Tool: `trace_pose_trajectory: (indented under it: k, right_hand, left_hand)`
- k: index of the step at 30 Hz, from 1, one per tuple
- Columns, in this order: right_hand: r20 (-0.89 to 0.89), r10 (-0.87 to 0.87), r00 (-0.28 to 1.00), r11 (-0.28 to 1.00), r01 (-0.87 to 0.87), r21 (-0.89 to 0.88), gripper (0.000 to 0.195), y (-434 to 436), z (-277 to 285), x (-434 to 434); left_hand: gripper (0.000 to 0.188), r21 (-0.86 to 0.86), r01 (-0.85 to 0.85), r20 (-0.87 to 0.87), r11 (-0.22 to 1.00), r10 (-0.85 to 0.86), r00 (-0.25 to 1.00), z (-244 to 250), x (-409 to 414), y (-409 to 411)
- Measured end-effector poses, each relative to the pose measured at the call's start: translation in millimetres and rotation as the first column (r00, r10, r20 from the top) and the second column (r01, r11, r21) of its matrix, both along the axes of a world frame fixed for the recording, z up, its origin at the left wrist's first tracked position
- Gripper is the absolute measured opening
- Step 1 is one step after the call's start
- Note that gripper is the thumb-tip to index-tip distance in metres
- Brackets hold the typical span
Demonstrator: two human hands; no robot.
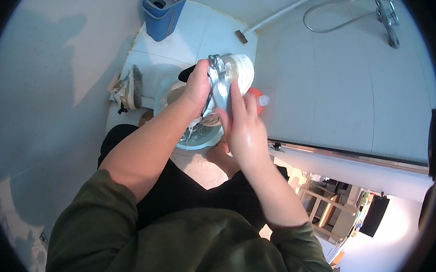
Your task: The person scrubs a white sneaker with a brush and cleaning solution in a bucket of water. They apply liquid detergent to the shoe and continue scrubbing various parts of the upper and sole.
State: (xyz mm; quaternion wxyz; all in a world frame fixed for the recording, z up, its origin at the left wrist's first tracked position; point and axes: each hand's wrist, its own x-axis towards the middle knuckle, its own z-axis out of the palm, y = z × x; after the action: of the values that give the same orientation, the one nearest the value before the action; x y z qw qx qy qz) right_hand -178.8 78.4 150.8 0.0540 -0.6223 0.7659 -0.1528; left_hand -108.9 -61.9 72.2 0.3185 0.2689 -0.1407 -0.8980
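Observation:
Over a light blue plastic basin, my left hand grips a wet white shoe. Grey and dark parts of the shoe show beside my thumb, and a black flap sticks out behind the hand. My right hand holds a grey-blue brush-like tool against the shoe. Both the tool and these fingers are slightly blurred, and its working face is hidden. Water stands in the basin, and a whitish trickle hangs below the shoe. A beige item with a wavy pattern shows under my hands, partly covered.
A second shoe lies on its side by the left wall. Farther off stands a blue mop bucket. A long-handled floor brush leans at the back. Close right of the basin is a red bottle. A shower tap hangs on the right wall.

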Motion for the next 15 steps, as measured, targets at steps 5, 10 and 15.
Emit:
trace_pose_trajectory:
  k: [5,10,15]
  right_hand:
    - [-0.074,-0.019,0.997,0.990,0.008,-0.138,0.071,-31,-4,-21]
    - [-0.027,-0.063,0.998,0.980,0.057,-0.191,0.066,-45,2,-26]
    - [-0.018,0.072,0.997,0.990,-0.074,-0.122,0.067,-11,0,-21]
  left_hand:
    - [0.053,-0.068,0.049,-0.034,0.996,-0.052,0.998,-10,-4,7]
    - [0.053,-0.059,0.104,-0.034,0.993,-0.106,0.994,-14,-3,-2]
    - [0.058,-0.004,0.111,-0.050,0.994,-0.111,0.992,8,5,2]
